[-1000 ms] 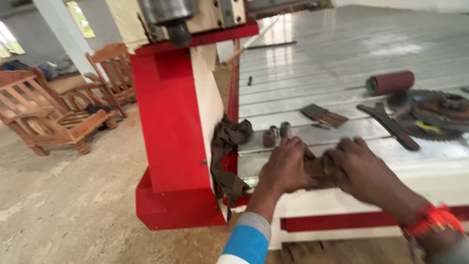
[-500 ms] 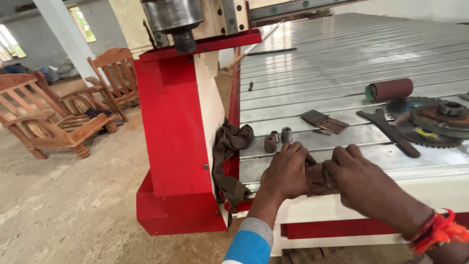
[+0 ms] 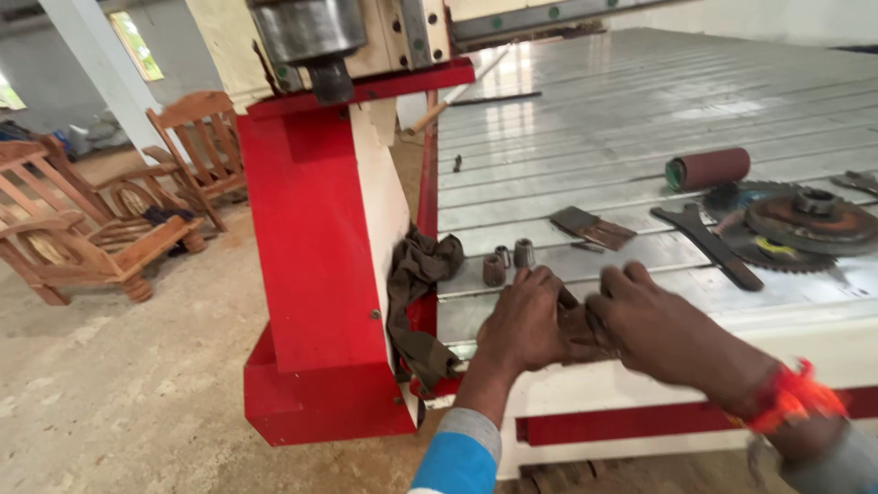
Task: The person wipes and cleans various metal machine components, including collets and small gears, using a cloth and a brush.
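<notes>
Comparing with the frames just before, both hands had shifted a little toward the near edge of the slotted metal machine bed (image 3: pixel 640 110), and the view had swung slightly left, so the red gantry column (image 3: pixel 311 256) filled more of the picture. The left hand (image 3: pixel 529 316) and the right hand (image 3: pixel 663 329) had stayed pressed together over the same small dark brown piece (image 3: pixel 578 320), which looked like folded sandpaper or cloth; which one could not be told.

That piece lay on the bed's front edge, directly between the two hands. The left hand's fingers curled down over its left end, and the right hand's fingers closed on its right end, so both hands were clamped on it, with only a narrow strip of it showing between them.

Just beyond the left hand's knuckles stood two small metal collets (image 3: pixel 508 261). A dark rag (image 3: pixel 421 274) hung beside the column, near the left wrist. Farther right on the bed lay a flat black wrench (image 3: pixel 709 242), a toothed saw blade (image 3: pixel 805 224) and a roll of reddish sandpaper (image 3: pixel 709 169), all well apart from the hands.
</notes>
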